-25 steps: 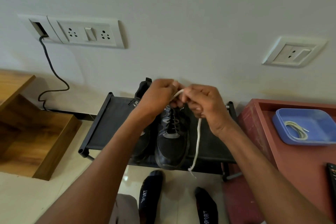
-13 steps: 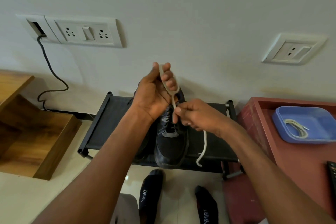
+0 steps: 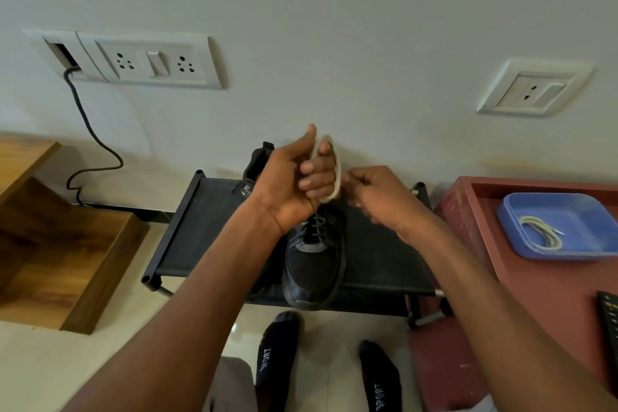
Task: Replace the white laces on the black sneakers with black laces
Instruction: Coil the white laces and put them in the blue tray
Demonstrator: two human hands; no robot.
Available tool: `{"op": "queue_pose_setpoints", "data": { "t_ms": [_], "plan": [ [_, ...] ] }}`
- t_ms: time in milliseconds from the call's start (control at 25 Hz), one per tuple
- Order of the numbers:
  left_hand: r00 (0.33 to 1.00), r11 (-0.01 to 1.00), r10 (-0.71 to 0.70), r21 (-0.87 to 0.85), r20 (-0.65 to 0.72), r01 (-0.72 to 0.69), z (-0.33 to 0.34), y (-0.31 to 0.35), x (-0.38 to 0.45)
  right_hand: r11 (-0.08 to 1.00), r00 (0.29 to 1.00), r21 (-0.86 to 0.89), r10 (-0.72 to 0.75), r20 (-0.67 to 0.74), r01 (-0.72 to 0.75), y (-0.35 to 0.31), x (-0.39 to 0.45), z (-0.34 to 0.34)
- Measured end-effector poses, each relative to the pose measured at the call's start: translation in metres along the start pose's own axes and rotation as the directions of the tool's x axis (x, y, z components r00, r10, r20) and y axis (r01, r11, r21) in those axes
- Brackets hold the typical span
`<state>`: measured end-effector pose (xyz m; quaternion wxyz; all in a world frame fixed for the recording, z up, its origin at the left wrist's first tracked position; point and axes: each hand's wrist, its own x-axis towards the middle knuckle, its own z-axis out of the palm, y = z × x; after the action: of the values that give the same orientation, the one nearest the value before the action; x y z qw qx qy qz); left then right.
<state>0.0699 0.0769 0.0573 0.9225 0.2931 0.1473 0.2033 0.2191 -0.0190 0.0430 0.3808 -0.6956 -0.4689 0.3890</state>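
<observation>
A black sneaker point(image 3: 314, 264) with black laces stands on a low black rack point(image 3: 207, 231), toe toward me. A second black sneaker point(image 3: 255, 166) lies behind my left forearm, mostly hidden. My left hand point(image 3: 294, 181) is raised above the shoe with a white lace point(image 3: 337, 171) wound in a loop around its curled fingers. My right hand point(image 3: 374, 194) pinches the same lace just right of that loop. Another white lace point(image 3: 541, 232) lies coiled in a blue tray point(image 3: 568, 207) at the right.
The blue tray sits on a red table point(image 3: 535, 281) with a black remote point(image 3: 610, 318) at its edge. A wooden step unit point(image 3: 67, 244) stands at left. Wall sockets point(image 3: 150, 60) and a black cable point(image 3: 90, 131) are behind. My socked feet point(image 3: 277, 358) rest on the floor.
The white lace's hanging tail has been wound up onto my left hand's fingers; it no longer dangles over the rack. My right hand has risen next to the loop.
</observation>
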Motion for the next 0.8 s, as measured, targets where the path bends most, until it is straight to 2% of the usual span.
{"op": "queue_pose_setpoints", "data": {
  "t_ms": [40,80,120,160,200,240,280,320,360,400,480,520,600,680,800],
  "plan": [
    [0.997,0.988,0.074,-0.13,-0.038,-0.078,-0.001,0.002,0.001,0.998,0.993,-0.061,0.022,0.118,-0.014,-0.001,-0.002,0.003],
    [0.982,0.973,0.148,-0.164,-0.116,-0.165,-0.003,0.004,0.002,0.995,0.969,-0.093,0.048,0.244,-0.026,-0.003,-0.004,0.006],
    [0.954,0.969,0.212,-0.084,-0.21,-0.233,-0.006,0.006,0.002,0.996,0.937,-0.091,0.053,0.344,-0.022,-0.005,-0.007,0.009],
    [0.92,0.963,0.269,0.097,-0.286,-0.252,-0.008,0.008,0.001,0.999,0.92,-0.05,0.021,0.39,-0.001,-0.008,-0.008,0.011],
    [0.887,0.916,0.322,0.345,-0.33,-0.205,-0.009,0.008,-0.002,0.999,0.929,0.023,-0.046,0.367,0.04,-0.011,-0.009,0.013],
    [0.873,0.799,0.362,0.592,-0.327,-0.109,-0.008,0.006,-0.005,0.988,0.954,0.104,-0.135,0.266,0.111,-0.015,-0.01,0.013],
    [0.881,0.653,0.373,0.757,-0.291,-0.026,-0.006,0.003,-0.007,0.967,0.97,0.153,-0.222,0.102,0.206,-0.018,-0.01,0.012],
    [0.9,0.553,0.352,0.833,-0.257,0.021,-0.003,-0.002,-0.008,0.943,0.952,0.136,-0.295,-0.08,0.303,-0.02,-0.01,0.009],
    [0.919,0.537,0.306,0.842,-0.247,0.048,0.0,-0.006,-0.008,0.925,0.909,0.073,-0.348,-0.228,0.373,-0.019,-0.008,0.006],
    [0.933,0.576,0.248,0.814,-0.26,0.074,0.001,-0.008,-0.007,0.917,0.87,-0.001,-0.378,-0.316,0.398,-0.017,-0.007,0.006],
    [0.948,0.729,0.116,0.674,-0.296,0.122,0.002,-0.01,-0.002,0.928,0.835,-0.081,-0.364,-0.414,0.364,-0.012,-0.004,0.009],
    [0.951,0.8,0.052,0.582,-0.304,0.143,0.002,-0.01,0.0,0.939,0.825,-0.059,-0.328,-0.46,0.34,-0.01,-0.002,0.012],
    [0.957,0.883,-0.036,0.439,-0.289,0.166,-0.001,-0.009,0.003,0.949,0.819,0.06,-0.233,-0.525,0.308,-0.013,0.0,0.017],
    [0.965,0.917,-0.093,0.356,-0.246,0.179,-0.001,-0.01,0.005,0.942,0.86,0.235,-0.094,-0.501,0.24,-0.015,0.0,0.018],
    [0.962,0.953,-0.129,0.237,-0.242,0.188,-0.001,-0.016,0.009,0.863,0.932,0.503,0.137,-0.334,0.053,-0.016,-0.007,0.011]
  ]
}}
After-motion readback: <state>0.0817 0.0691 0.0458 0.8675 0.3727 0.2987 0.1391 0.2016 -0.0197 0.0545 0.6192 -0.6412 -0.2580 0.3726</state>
